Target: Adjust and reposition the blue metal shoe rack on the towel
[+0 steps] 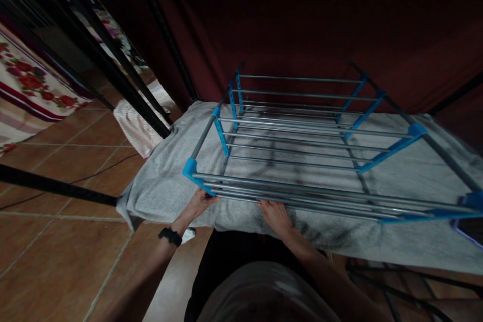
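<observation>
a grey metal rack [302, 161] with thin round rods and blue plastic corner joints stands on a soft, nubbly grey towel [162, 186] spread flat beneath it. the rack shows two levels of parallel rods, the upper one farther back, the lower one nearest the person. the left hand [199, 204] lies at the near left corner, fingers curled around the front rods just beside a blue joint; a black band circles its wrist. the right hand [277, 216] rests flat, fingers spread open, on the towel right under the front rods, touching them. smooth reddish-brown floor tiles [56, 261] lie to the left, a dark red curtain [302, 25] hangs behind, and a flowered cloth [26, 85] sits far left.
</observation>
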`<state>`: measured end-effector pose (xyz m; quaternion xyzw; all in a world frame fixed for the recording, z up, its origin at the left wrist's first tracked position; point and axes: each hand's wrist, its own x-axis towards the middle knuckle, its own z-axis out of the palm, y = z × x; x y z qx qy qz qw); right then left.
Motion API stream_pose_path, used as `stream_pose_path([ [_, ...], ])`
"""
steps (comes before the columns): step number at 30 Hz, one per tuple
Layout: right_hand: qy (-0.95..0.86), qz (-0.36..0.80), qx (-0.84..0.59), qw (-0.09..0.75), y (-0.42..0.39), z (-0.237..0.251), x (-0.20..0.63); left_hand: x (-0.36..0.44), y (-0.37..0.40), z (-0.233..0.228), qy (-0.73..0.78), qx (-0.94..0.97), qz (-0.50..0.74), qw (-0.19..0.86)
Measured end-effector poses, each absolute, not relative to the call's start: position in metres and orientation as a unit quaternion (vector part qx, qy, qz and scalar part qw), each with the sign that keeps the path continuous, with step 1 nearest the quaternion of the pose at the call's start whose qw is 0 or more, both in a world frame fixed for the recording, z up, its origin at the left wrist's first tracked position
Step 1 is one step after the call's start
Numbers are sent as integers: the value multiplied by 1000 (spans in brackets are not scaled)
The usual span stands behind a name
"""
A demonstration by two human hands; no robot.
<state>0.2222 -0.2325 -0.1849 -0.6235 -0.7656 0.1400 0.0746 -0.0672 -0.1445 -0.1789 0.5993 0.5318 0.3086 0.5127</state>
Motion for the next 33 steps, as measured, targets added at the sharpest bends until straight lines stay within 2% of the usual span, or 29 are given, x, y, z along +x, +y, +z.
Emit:
stream_pose_path([
  [6, -757, 150, -633, 64, -235, -181, 223, -63, -143, -169, 546, 627, 284, 477],
  [17, -759, 134, -630, 94, -242, -173, 231, -67, -148, -167, 540, 647, 272, 464],
  [33, -757, 145, -636, 32, -248, -180, 236, -63, -157, -189, 543, 645, 280, 459],
])
